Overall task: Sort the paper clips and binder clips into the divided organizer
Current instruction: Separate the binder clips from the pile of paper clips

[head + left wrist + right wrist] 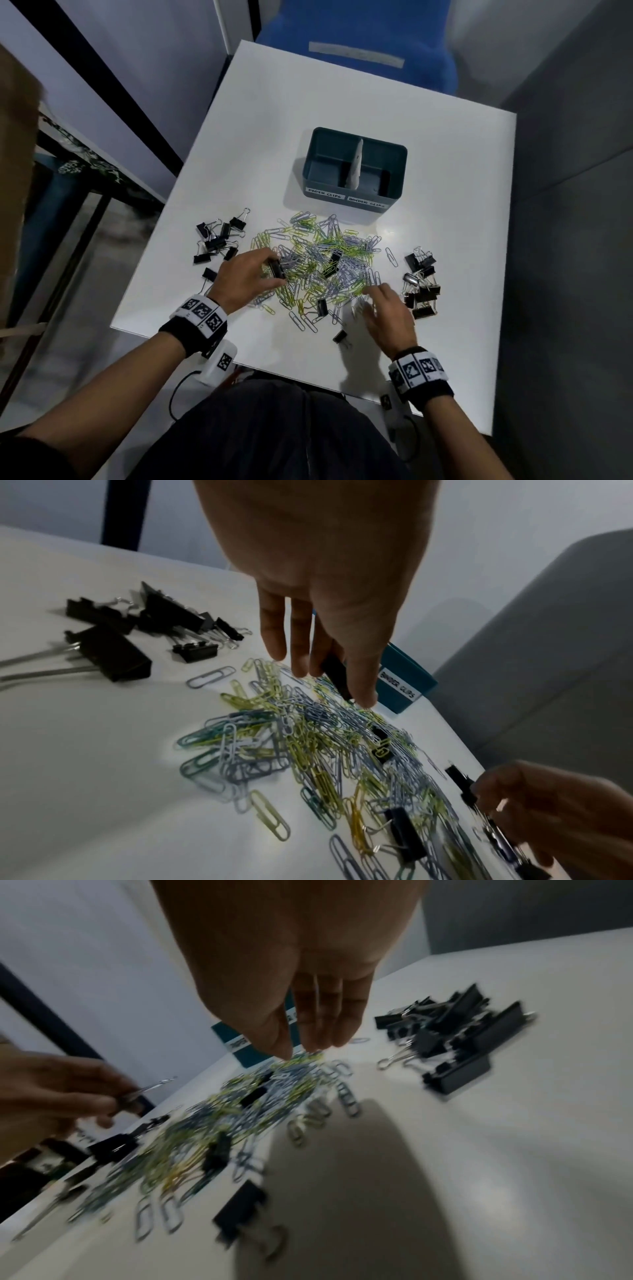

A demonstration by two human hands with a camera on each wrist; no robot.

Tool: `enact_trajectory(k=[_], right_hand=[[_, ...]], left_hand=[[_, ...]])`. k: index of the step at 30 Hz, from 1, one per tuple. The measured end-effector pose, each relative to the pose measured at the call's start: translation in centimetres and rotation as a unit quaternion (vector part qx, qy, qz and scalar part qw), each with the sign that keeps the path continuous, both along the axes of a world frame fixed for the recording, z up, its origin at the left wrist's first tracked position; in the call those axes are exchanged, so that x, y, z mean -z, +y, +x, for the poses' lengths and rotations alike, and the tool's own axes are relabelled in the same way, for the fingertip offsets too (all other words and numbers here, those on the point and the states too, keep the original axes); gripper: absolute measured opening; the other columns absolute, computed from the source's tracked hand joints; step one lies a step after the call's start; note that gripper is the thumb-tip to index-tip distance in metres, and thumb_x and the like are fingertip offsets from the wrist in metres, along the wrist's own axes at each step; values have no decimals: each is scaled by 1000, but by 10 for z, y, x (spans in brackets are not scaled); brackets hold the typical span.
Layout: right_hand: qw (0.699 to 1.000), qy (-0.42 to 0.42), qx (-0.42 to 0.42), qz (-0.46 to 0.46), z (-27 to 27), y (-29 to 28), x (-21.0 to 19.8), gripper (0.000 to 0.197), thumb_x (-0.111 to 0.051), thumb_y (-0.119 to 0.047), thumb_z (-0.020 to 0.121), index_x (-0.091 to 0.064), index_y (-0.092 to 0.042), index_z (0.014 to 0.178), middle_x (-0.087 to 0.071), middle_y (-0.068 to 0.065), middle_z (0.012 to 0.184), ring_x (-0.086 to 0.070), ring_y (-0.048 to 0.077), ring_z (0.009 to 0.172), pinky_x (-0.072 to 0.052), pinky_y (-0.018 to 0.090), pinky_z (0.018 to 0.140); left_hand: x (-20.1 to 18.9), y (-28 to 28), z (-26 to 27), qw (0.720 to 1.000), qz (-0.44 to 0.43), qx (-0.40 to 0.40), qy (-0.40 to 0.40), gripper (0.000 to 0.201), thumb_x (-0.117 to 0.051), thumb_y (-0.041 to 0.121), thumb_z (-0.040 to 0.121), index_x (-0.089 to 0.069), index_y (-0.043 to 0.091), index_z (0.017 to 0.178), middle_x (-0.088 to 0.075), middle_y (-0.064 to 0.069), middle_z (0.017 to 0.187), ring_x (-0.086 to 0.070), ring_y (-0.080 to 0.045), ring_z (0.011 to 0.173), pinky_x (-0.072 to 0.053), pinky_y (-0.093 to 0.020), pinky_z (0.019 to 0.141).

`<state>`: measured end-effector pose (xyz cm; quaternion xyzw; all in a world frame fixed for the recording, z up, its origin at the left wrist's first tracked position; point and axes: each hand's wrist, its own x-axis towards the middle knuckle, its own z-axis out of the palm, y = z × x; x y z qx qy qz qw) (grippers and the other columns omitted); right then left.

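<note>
A square white surface (pixel 342 102) carries a teal rectangular plastic organizer (pixel 354 167) toward its far side. A pale upright divider (pixel 355 168) splits the organizer into two compartments. White labels on its near wall read "PAPER CLIPS" on the left and "BINDER CLIPS" on the right.

Just in front of the organizer lies a loose heap of thin wire paper clips (pixel 322 260) in yellow-green, pale blue and white, lying flat and pointing every which way. A few black binder clips are mixed into the heap. A cluster of black metal binder clips with silver wire handles (pixel 217 238) sits to the left of the heap, and a second cluster of black binder clips (pixel 421 282) sits to its right, both clusters apart from the organizer.

The left hand (pixel 248 279) is at the left edge of the heap, thumb and fingers pinching a single black binder clip (pixel 275 269). In the head view the clip's long axis runs roughly from near to far, tilted a little; in the left wrist view it slants down toward the paper clips.

The right hand (pixel 387 315) hovers over the near right edge of the heap, fingers extended downward close together. It is blurred, and it appears to hold nothing. One lone black binder clip (pixel 341 337) lies near it at the surface's near edge.
</note>
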<state>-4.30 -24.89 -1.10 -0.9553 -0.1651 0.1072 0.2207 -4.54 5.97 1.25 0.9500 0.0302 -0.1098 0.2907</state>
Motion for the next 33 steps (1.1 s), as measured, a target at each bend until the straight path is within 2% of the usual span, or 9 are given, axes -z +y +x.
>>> enact_trajectory(k=[4,7,13,17,20,23,26,29,33], right_hand=[[992,14,-122,17,-6,35,1,34,-66,-10,83,-58,-11,116,-59,7,106,-57,16,82,-53,25,59],[979,31,-202,-18,-10,55,5,44,-69,-13,78,-53,-14,120,-55,8,113,-54,22,95,-52,29,57],[977,24,-205,-58,-16,61,27,43,-71,5,69,-61,-8,108,-55,9,106,-54,28,97,-46,31,48],[981,22,-189,-31,-16,57,29,31,-69,6,70,-64,-6,99,-57,10,96,-57,29,88,-44,30,46],[983,28,-180,-14,-15,54,24,25,-67,-4,74,-63,-8,99,-58,9,94,-57,29,87,-44,31,49],[988,25,-154,3,-13,47,18,26,-68,-10,76,-61,-11,101,-58,7,99,-56,27,90,-38,25,56],[992,22,-119,27,-13,37,15,27,-69,-10,76,-60,-13,102,-57,4,101,-56,23,88,-35,21,58],[995,38,-74,57,-11,27,16,34,-67,-17,81,-58,-18,113,-54,0,104,-53,17,86,-40,22,59],[989,79,6,124,-6,17,9,36,-66,-21,83,-59,-17,118,-54,-1,106,-55,14,86,-50,24,71]], left_hand=[[11,10,0,992,-97,-45,68,41,-83,44,67,-63,35,100,-67,17,87,-63,-1,72,-54,-32,64],[9,14,-3,985,-133,-80,79,39,-85,39,67,-65,32,99,-68,15,90,-64,-4,71,-56,-35,68],[4,48,-11,965,13,-252,71,37,-75,47,73,-63,27,102,-69,8,99,-63,-18,93,-49,-33,78],[9,74,-19,946,23,-314,78,38,-74,42,76,-61,23,107,-69,1,104,-62,-23,100,-47,-36,81],[13,82,-20,929,-91,-347,91,33,-77,35,77,-64,20,104,-67,0,98,-63,-22,95,-49,-33,78],[10,79,-19,904,-271,-285,168,34,-77,33,77,-67,15,104,-71,-8,98,-66,-24,90,-50,-32,64],[5,66,-19,866,-376,-222,244,63,-75,55,66,-67,11,111,-72,-9,104,-65,-23,91,-50,-28,63],[9,51,-17,833,-421,-229,278,85,-79,68,53,-69,6,110,-71,-15,106,-65,-21,89,-52,-24,58],[14,36,-14,785,-480,-245,305,53,-70,46,80,-68,2,110,-68,-14,113,-64,-27,101,-54,-29,64]])
